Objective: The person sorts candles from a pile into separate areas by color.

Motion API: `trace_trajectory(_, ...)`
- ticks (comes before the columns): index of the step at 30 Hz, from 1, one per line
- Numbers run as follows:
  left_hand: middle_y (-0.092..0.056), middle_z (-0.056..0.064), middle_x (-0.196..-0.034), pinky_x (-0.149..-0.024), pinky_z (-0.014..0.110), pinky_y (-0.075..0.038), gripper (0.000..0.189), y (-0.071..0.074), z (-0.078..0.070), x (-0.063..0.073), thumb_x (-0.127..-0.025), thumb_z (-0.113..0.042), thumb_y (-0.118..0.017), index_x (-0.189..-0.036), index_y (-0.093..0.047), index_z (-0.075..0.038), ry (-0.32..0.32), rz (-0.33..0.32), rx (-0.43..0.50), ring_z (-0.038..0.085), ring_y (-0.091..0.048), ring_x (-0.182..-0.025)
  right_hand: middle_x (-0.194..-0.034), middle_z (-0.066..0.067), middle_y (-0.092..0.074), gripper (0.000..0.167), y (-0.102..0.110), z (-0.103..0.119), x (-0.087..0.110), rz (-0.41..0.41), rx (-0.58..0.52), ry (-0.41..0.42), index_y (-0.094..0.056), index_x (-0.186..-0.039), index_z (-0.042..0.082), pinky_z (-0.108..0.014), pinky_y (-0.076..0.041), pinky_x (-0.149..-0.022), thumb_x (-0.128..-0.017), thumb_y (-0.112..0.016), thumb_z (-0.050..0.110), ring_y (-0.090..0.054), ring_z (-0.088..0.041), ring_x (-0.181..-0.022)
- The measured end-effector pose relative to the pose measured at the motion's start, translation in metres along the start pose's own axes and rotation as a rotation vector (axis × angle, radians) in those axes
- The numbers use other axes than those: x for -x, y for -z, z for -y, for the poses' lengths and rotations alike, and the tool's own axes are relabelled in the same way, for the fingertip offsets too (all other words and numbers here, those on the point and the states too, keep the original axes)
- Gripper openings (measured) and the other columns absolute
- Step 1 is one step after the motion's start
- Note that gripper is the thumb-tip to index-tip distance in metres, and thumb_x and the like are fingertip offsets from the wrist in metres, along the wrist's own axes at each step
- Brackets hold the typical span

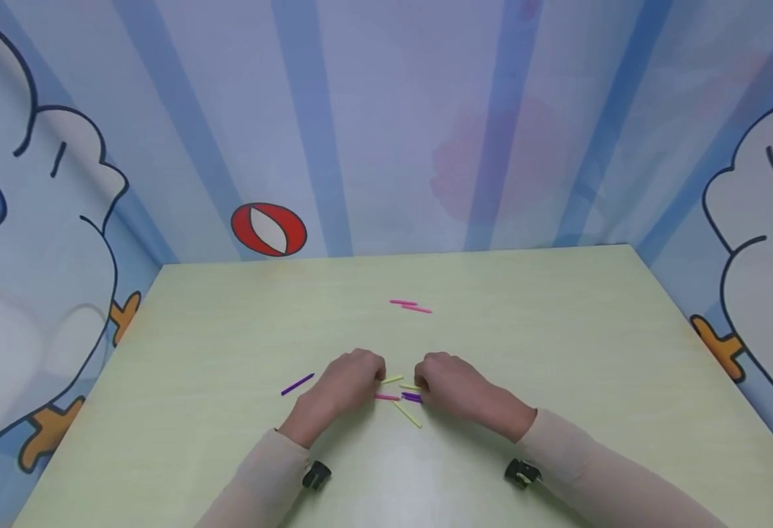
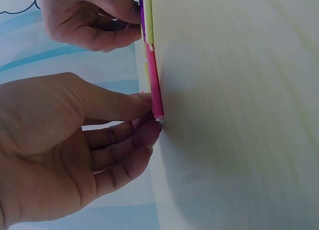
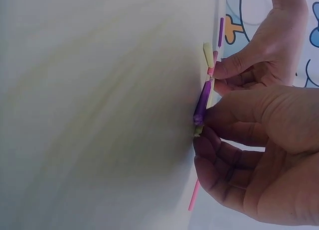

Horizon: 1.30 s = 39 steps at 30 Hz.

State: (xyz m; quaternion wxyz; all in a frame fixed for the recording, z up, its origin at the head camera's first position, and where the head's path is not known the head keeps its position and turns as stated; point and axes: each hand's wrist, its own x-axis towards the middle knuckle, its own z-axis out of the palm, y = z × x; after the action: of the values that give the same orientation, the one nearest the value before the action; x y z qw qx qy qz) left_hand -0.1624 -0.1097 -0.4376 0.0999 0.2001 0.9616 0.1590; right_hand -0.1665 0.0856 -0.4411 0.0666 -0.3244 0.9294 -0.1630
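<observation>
Several small coloured sticks lie between my hands on the table (image 1: 215, 323). My left hand (image 1: 343, 381), fingers curled, pinches the end of a yellow stick (image 1: 393, 379), its grip partly hidden. Right by that thumb, in the left wrist view, is the end of a pink stick (image 2: 155, 88). Opposite, my right hand (image 1: 455, 385) holds a second yellow stick (image 1: 409, 386) between thumb and fingertips. Two purple sticks (image 1: 411, 397) lie side by side just below those fingers. Nearer me, a third yellow stick (image 1: 408, 415) slants toward the lower right.
Farther back lie two pink sticks (image 1: 416, 309), close together. One purple stick (image 1: 297, 384) sits left of my left hand. Behind the table hangs a blue striped backdrop (image 1: 400, 132) with cartoon figures at both sides.
</observation>
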Motion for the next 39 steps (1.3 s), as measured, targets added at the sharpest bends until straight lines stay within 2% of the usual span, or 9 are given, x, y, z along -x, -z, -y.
trace_trajectory(7,-0.070,0.009,-0.095,-0.080,0.037,-0.053,0.013,0.001,-0.001,0.002,-0.092,0.001,-0.064,-0.100,-0.073,-0.003,0.002,-0.003,0.009,0.020,-0.062,-0.084,-0.069,0.001,-0.056,0.013,0.001,0.000,0.000,-0.004,-0.005,0.008,-0.068,-0.073,0.008,-0.029,-0.044,-0.060,-0.082,-0.073,-0.001,-0.046,-0.013,-0.063)
trace_trajectory(12,-0.070,0.009,-0.094,-0.078,0.037,-0.053,0.013,0.001,0.000,0.002,-0.092,0.002,-0.064,-0.098,-0.074,-0.003,-0.003,-0.006,-0.001,0.020,-0.062,-0.081,-0.073,0.000,-0.056,0.009,0.002,0.004,-0.001,-0.018,-0.025,0.011,-0.070,-0.079,0.006,-0.029,-0.044,-0.062,-0.083,-0.071,-0.001,-0.047,-0.013,-0.066)
trace_trajectory(20,-0.067,0.005,-0.087,-0.071,0.033,-0.051,0.011,0.001,0.002,0.000,-0.092,0.002,-0.063,-0.093,-0.073,-0.004,-0.026,-0.012,-0.004,0.015,-0.055,-0.073,-0.078,0.000,-0.057,0.005,0.001,0.011,-0.005,-0.067,-0.042,0.122,-0.072,-0.086,0.004,-0.027,-0.046,-0.065,-0.084,-0.071,-0.001,-0.051,-0.013,-0.071)
trace_trajectory(32,-0.064,0.004,-0.081,-0.067,0.031,-0.049,0.012,0.001,0.004,-0.002,-0.090,0.004,-0.062,-0.090,-0.071,-0.004,-0.035,-0.021,-0.002,0.016,-0.053,-0.069,-0.068,0.004,-0.050,0.019,-0.005,0.021,-0.014,0.007,-0.083,0.146,-0.065,-0.071,0.010,-0.025,-0.040,-0.061,-0.086,-0.066,-0.003,-0.044,-0.012,-0.065)
trace_trajectory(39,-0.066,0.005,-0.083,-0.069,0.033,-0.052,0.010,0.000,0.003,-0.001,-0.091,0.003,-0.063,-0.090,-0.071,-0.004,-0.033,-0.022,-0.003,0.015,-0.055,-0.071,-0.070,0.005,-0.050,0.019,-0.009,0.023,-0.015,0.009,-0.046,0.166,-0.067,-0.072,0.012,-0.024,-0.040,-0.060,-0.086,-0.068,-0.001,-0.045,-0.011,-0.065)
